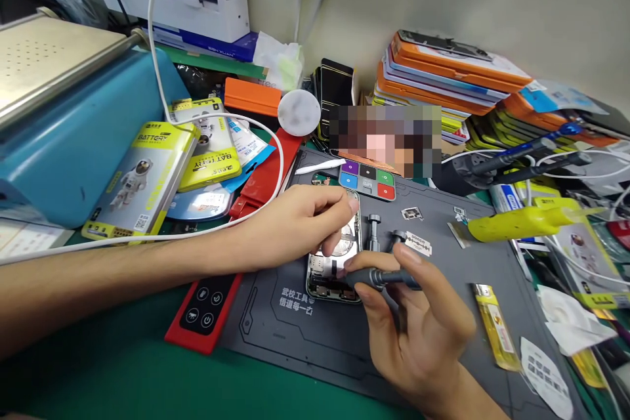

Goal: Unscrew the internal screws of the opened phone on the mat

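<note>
An opened phone with its insides showing lies on a dark grey work mat. My left hand reaches in from the left and rests on the phone's upper half, fingers curled and pressed onto it. My right hand comes from the lower right, fingers wrapped round a dark grey screwdriver whose tip points left into the phone's lower part. Two more screwdriver handles stand just right of the phone, next to a razor blade.
A red remote-like device lies at the mat's left edge. Yellow battery packs and a blue machine fill the left. A yellow lighter, a yellow tool, cables and stacked orange boxes crowd the right and back.
</note>
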The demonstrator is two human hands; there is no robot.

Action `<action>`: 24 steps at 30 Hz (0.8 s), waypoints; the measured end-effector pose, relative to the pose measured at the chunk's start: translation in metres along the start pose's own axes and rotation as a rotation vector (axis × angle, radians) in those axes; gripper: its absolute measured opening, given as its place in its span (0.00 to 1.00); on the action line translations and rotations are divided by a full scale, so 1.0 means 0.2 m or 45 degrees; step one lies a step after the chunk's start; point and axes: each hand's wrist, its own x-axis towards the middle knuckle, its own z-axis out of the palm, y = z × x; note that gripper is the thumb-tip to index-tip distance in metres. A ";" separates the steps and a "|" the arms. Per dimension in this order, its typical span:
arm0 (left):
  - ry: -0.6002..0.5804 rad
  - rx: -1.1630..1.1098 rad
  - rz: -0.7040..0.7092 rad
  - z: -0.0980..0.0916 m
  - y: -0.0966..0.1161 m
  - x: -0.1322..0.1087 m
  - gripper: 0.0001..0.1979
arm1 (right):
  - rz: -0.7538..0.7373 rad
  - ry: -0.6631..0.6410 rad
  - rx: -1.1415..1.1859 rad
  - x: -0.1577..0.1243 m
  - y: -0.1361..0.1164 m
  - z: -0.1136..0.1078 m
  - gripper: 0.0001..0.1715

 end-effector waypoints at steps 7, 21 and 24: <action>-0.028 0.058 -0.024 -0.01 0.02 0.00 0.26 | -0.025 -0.057 0.081 0.03 0.00 0.00 0.30; -0.008 0.105 -0.048 0.01 0.00 0.00 0.23 | -0.157 -0.139 0.241 0.08 -0.01 -0.09 0.39; -0.047 0.113 -0.012 0.00 0.00 0.01 0.20 | -0.138 -0.144 0.260 0.06 0.00 -0.08 0.32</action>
